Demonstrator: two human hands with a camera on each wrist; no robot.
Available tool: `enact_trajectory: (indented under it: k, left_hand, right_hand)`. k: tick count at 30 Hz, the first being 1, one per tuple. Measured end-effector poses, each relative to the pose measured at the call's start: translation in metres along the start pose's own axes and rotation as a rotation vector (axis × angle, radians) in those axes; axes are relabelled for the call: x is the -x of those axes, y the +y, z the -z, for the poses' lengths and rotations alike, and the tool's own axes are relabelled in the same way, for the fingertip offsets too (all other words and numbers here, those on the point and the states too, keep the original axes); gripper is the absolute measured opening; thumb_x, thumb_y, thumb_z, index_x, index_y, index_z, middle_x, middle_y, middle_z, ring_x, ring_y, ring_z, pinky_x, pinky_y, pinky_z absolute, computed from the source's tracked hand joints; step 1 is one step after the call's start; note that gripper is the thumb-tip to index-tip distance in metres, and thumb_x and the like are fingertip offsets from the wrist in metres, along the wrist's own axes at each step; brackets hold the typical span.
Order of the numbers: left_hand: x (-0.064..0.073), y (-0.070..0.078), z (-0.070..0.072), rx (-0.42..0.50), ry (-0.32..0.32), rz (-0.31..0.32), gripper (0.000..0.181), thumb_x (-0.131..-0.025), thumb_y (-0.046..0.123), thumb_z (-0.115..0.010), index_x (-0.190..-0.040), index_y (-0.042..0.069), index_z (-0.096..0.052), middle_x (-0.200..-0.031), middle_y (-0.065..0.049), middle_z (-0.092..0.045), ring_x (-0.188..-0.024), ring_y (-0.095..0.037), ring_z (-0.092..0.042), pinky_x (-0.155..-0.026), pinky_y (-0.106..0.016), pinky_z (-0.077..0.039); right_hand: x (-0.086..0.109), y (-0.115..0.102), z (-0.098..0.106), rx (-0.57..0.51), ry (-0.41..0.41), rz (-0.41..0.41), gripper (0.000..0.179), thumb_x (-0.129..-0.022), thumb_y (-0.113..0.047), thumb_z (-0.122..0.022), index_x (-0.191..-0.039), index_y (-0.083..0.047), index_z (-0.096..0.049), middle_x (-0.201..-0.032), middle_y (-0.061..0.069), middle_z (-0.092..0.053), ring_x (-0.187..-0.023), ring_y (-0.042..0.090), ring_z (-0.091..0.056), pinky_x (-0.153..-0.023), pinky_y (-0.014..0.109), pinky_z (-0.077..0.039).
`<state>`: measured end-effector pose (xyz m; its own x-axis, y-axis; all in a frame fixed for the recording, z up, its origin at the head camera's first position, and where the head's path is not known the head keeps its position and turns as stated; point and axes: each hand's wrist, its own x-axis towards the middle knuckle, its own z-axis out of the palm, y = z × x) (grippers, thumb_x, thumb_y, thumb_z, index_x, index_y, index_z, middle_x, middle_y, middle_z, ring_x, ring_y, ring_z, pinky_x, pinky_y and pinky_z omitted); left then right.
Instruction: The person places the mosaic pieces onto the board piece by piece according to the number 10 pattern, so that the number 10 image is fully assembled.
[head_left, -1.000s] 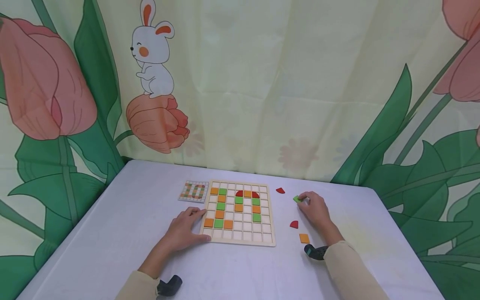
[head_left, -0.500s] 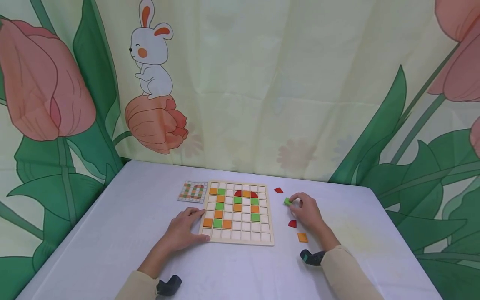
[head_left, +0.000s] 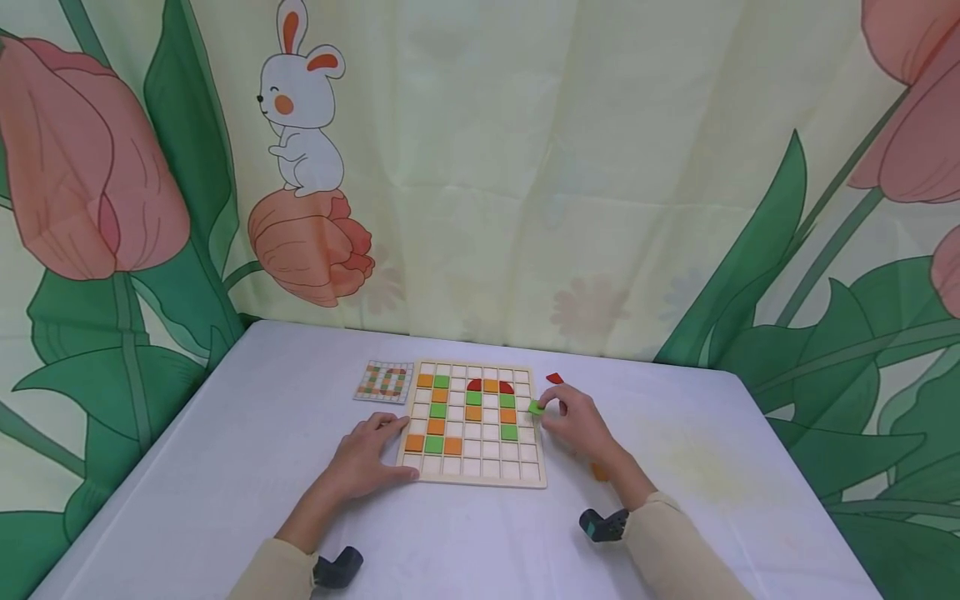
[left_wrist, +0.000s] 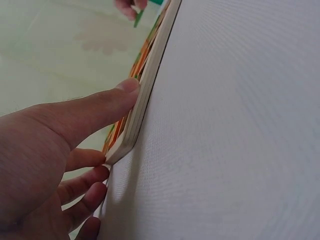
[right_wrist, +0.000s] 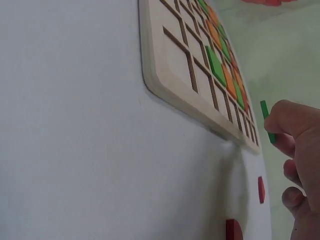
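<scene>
A wooden grid board [head_left: 480, 481] lies on the white table, several of its cells filled with orange, green and red tiles. My left hand [head_left: 365, 462] rests at the board's near left corner. In the left wrist view its thumb [left_wrist: 105, 105] touches the board's edge, the other fingers lightly bent by the corner. My right hand [head_left: 579, 422] pinches a green square tile [head_left: 536, 407] between thumb and finger, over the board's right border. The right wrist view shows this tile [right_wrist: 267, 122] on edge, held above the board.
A small printed pattern card [head_left: 382, 382] lies beside the board's far left corner. Right of the board are a red piece [head_left: 554, 378] and an orange tile [head_left: 599, 472], partly hidden by the right arm. Two red pieces show in the right wrist view, one nearer [right_wrist: 233, 230].
My right hand has carried the green tile leftward from the table on the right to the board's right border. The left hand stays at the board's corner.
</scene>
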<state>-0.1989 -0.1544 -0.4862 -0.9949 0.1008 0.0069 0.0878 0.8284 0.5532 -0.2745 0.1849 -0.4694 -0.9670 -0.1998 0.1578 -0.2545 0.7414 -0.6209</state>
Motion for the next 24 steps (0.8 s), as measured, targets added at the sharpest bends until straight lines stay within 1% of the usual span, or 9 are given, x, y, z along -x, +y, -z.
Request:
enact_trajectory:
  k: [2, 5, 10, 12, 15, 17, 19, 24]
  left_hand:
    - [0.0, 0.0, 0.0, 0.001, 0.001, 0.003, 0.089, -0.067, 0.045, -0.085, -0.143, 0.017, -0.048, -0.139, -0.009, -0.048, -0.126, -0.03, -0.045, -0.103, -0.057, -0.037]
    - [0.0, 0.0, 0.0, 0.005, -0.001, 0.008, 0.089, -0.067, 0.045, -0.085, -0.143, 0.017, -0.048, -0.139, -0.009, -0.048, -0.127, -0.03, -0.045, -0.103, -0.057, -0.037]
    - [-0.001, -0.001, 0.0, 0.006, -0.002, 0.01, 0.089, -0.067, 0.045, -0.085, -0.143, 0.018, -0.048, -0.139, -0.009, -0.048, -0.126, -0.03, -0.045, -0.104, -0.057, -0.037]
    - [0.0, -0.001, 0.0, 0.006, -0.001, 0.009, 0.089, -0.067, 0.045, -0.085, -0.143, 0.018, -0.049, -0.139, -0.009, -0.048, -0.126, -0.029, -0.045, -0.104, -0.057, -0.037]
    - [0.0, -0.001, 0.0, 0.009, 0.002, 0.005, 0.088, -0.067, 0.045, -0.085, -0.143, 0.018, -0.049, -0.138, -0.009, -0.049, -0.125, -0.029, -0.045, -0.103, -0.056, -0.037]
    - [0.0, 0.0, 0.0, 0.01, 0.004, 0.003, 0.088, -0.067, 0.044, -0.086, -0.143, 0.017, -0.049, -0.138, -0.009, -0.049, -0.125, -0.029, -0.046, -0.103, -0.056, -0.037]
    - [0.0, 0.0, 0.0, 0.01, 0.006, 0.001, 0.088, -0.067, 0.044, -0.086, -0.143, 0.017, -0.049, -0.138, -0.009, -0.049, -0.125, -0.029, -0.046, -0.103, -0.056, -0.038]
    - [0.001, 0.0, 0.0, 0.011, 0.007, 0.003, 0.088, -0.067, 0.044, -0.086, -0.143, 0.017, -0.049, -0.137, -0.008, -0.049, -0.124, -0.028, -0.046, -0.103, -0.055, -0.038]
  right_hand:
    - [0.0, -0.006, -0.006, -0.004, -0.006, 0.056, 0.015, -0.08, -0.007, -0.069, -0.092, -0.017, -0.068, -0.091, 0.003, -0.059, -0.076, 0.015, -0.045, -0.062, 0.022, -0.037]
    - [0.002, -0.015, -0.015, -0.028, -0.029, 0.112, 0.015, -0.079, -0.005, -0.069, -0.089, -0.017, -0.068, -0.093, 0.001, -0.062, -0.074, 0.014, -0.046, -0.061, 0.021, -0.037]
    - [0.004, -0.03, -0.028, -0.053, -0.09, 0.139, 0.013, -0.081, -0.008, -0.07, -0.087, -0.019, -0.068, -0.093, -0.003, -0.061, -0.073, 0.014, -0.047, -0.059, 0.02, -0.039]
    - [0.004, -0.034, -0.033, -0.049, -0.112, 0.146, 0.011, -0.082, -0.011, -0.072, -0.087, -0.02, -0.068, -0.093, -0.004, -0.061, -0.076, 0.014, -0.049, -0.06, 0.02, -0.041]
    - [0.005, -0.039, -0.039, -0.053, -0.135, 0.17, 0.01, -0.082, -0.012, -0.072, -0.087, -0.02, -0.067, -0.097, -0.006, -0.063, -0.084, 0.013, -0.052, -0.07, 0.021, -0.048]
    - [0.005, -0.042, -0.043, -0.053, -0.149, 0.183, 0.01, -0.083, -0.013, -0.072, -0.087, -0.02, -0.067, -0.099, -0.006, -0.063, -0.091, 0.012, -0.053, -0.079, 0.023, -0.05]
    - [0.005, -0.043, -0.046, -0.055, -0.161, 0.196, 0.01, -0.083, -0.013, -0.07, -0.088, -0.021, -0.067, -0.102, -0.006, -0.064, -0.095, 0.011, -0.054, -0.084, 0.027, -0.051]
    - [0.005, -0.049, -0.054, -0.034, -0.192, 0.185, 0.011, -0.082, -0.014, -0.067, -0.087, -0.023, -0.066, -0.105, -0.008, -0.062, -0.099, 0.011, -0.053, -0.087, 0.031, -0.049]
